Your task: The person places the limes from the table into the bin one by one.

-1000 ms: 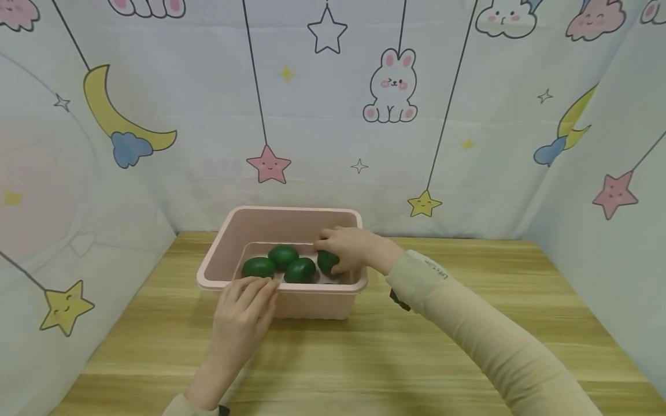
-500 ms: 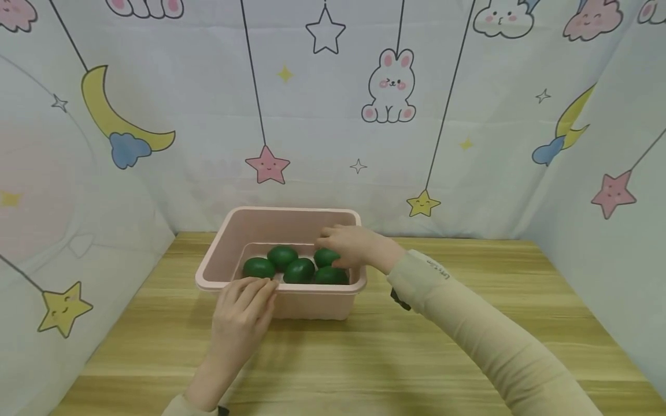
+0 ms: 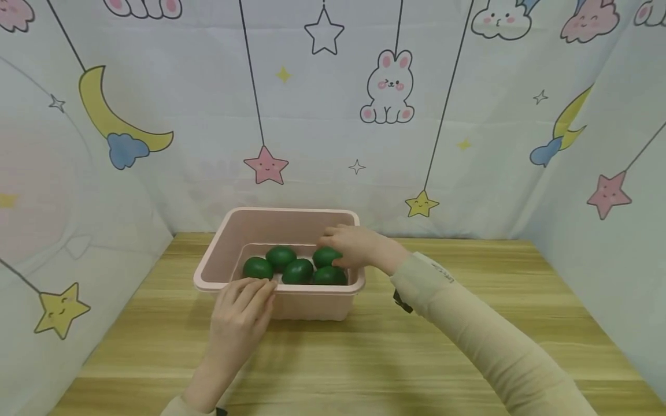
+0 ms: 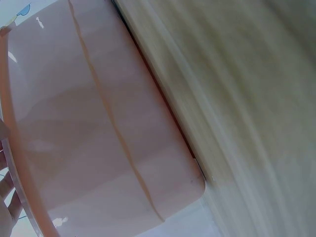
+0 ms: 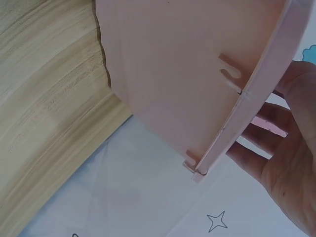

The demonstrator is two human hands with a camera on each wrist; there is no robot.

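Observation:
A pale pink plastic bin stands on the table, holding several smooth, dark green avocado-like fruits. My left hand grips its front rim, fingertips bent over the edge; the left wrist view shows the bin's outer wall with part of the fingers at the rim. Over the right rim reaches my right hand, its loosely bent fingers above and behind the rear right fruit, thumb beside it. Another fruit lies just in front. In the right wrist view, spread fingers show beyond the rim.
Wood-grain table surrounds the bin. A white cloth printed with stars, moons and a bunny hangs close behind it and along both sides. Small hook-shaped tabs stick out under the bin's rim in the right wrist view.
My right hand has loosened from a fruit it covered a second ago; two fruits now show beside it, one at the front right. My left hand stays on the rim.

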